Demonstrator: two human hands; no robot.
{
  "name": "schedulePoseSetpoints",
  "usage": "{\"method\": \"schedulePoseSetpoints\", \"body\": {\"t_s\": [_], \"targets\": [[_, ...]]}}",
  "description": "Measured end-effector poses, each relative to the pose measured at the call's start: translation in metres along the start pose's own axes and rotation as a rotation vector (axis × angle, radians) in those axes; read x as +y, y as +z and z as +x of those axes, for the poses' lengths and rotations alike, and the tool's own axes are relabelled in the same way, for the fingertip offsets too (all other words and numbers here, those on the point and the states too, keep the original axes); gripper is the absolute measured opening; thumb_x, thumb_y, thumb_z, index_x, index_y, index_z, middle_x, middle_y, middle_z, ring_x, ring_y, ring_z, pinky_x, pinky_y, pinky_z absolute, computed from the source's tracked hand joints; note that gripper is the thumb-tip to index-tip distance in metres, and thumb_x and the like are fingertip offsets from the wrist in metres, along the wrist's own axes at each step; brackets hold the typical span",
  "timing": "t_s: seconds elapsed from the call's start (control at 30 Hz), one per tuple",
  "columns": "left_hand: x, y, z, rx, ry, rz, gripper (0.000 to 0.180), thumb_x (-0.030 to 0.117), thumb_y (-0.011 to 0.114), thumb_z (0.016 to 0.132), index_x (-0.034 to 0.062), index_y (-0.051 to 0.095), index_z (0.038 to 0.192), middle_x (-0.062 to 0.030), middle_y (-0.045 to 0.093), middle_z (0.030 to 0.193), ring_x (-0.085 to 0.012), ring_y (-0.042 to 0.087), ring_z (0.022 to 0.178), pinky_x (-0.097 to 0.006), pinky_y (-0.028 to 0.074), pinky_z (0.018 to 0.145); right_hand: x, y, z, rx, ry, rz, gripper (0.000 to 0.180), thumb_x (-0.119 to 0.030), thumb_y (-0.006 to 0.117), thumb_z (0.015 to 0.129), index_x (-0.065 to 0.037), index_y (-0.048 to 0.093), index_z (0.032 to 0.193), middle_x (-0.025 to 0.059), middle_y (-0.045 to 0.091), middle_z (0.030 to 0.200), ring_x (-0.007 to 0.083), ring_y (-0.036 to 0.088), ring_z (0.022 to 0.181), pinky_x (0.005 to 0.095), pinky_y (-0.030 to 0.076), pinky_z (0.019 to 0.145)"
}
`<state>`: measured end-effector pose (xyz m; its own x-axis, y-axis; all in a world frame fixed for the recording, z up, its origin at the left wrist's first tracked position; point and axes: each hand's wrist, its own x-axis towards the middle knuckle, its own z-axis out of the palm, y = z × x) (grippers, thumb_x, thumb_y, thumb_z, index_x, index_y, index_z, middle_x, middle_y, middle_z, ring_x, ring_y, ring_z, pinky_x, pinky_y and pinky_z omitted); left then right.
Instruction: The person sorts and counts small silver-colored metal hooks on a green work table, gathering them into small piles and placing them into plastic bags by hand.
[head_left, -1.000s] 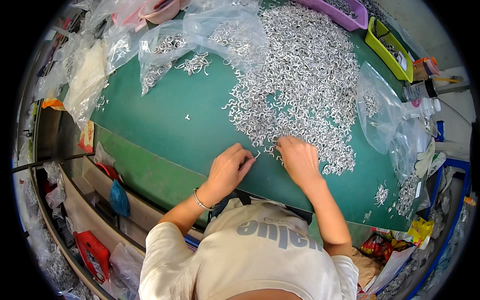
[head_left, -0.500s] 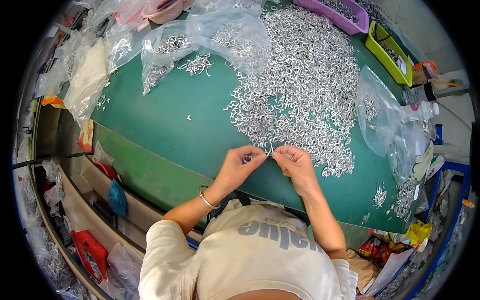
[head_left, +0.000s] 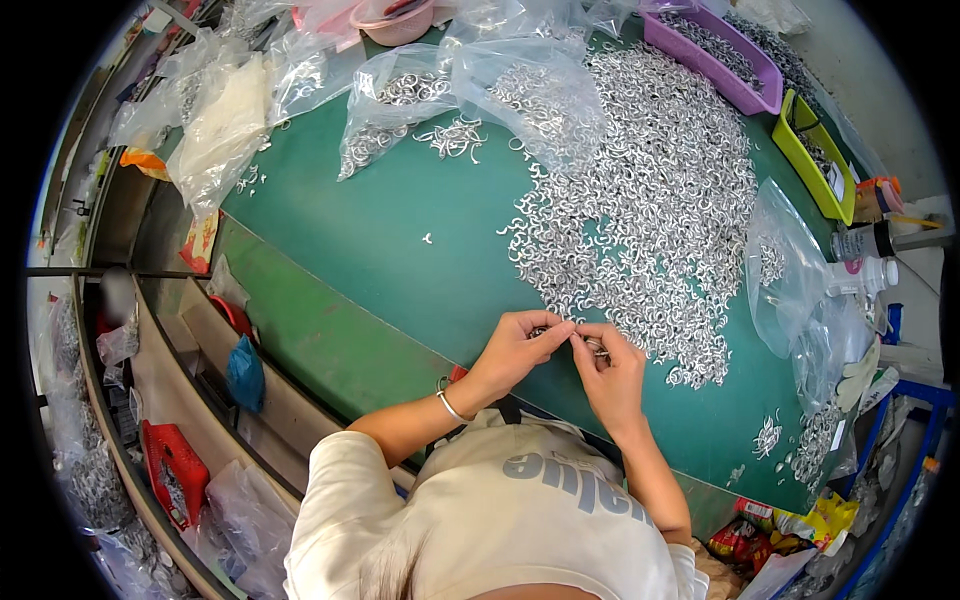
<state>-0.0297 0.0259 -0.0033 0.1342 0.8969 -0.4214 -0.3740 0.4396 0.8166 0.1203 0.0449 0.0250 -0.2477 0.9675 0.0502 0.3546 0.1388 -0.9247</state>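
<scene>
A large heap of small silver metal hooks (head_left: 650, 210) covers the right half of the green table (head_left: 400, 250). My left hand (head_left: 515, 350) and my right hand (head_left: 610, 370) meet at the heap's near edge, fingertips touching. Each pinches small metal pieces (head_left: 570, 338) between thumb and fingers. A thin bracelet sits on my left wrist.
Clear plastic bags with more metal parts (head_left: 400, 110) lie at the table's far side. A purple tray (head_left: 715, 55) and a yellow-green tray (head_left: 815, 155) stand at the back right. Bottles (head_left: 865, 255) and another clear bag (head_left: 785, 270) sit on the right. Shelves with clutter run along the left.
Both hands lifted off the heap's edge and came together, fingertips joining over small metal pieces.
</scene>
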Motion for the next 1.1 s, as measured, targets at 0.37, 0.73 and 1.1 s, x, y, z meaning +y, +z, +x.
{"method": "schedulePoseSetpoints", "body": {"t_s": [0.37,0.73,1.1], "targets": [[0.041,-0.063,0.021,0.309,0.384,0.580,0.016,0.014,0.063,0.089,-0.0009,0.068,0.087,0.0009,0.064,0.079,-0.0022,0.053,0.072,-0.018,0.044,0.063,0.009,-0.013,-0.001,-0.177,0.521,0.731,0.022,-0.014,0.049,0.097,0.002,0.061,0.105,0.0002,0.049,0.063,0.0052,0.038,0.048,0.0190,0.028,0.042],[0.069,-0.042,0.027,0.054,0.013,0.172,0.013,0.013,0.063,0.089,0.0009,0.066,0.086,0.0058,0.050,0.066,-0.0018,0.039,0.057,-0.018,0.030,0.050,0.024,-0.011,-0.002,-0.128,0.618,1.361,0.027,-0.014,0.047,0.096,0.002,0.056,0.116,0.0113,0.060,0.104,0.0200,0.057,0.091,0.0326,0.046,0.078],[0.030,0.055,0.050,-0.396,0.154,0.774,0.014,0.013,0.066,0.085,-0.0011,0.069,0.085,0.0002,0.064,0.076,-0.0054,0.053,0.066,-0.022,0.042,0.058,0.022,-0.070,-0.066,0.238,0.437,1.215,0.021,-0.011,0.054,0.094,0.000,0.057,0.111,0.0055,0.059,0.088,0.0144,0.055,0.072,0.0257,0.044,0.064]]}}
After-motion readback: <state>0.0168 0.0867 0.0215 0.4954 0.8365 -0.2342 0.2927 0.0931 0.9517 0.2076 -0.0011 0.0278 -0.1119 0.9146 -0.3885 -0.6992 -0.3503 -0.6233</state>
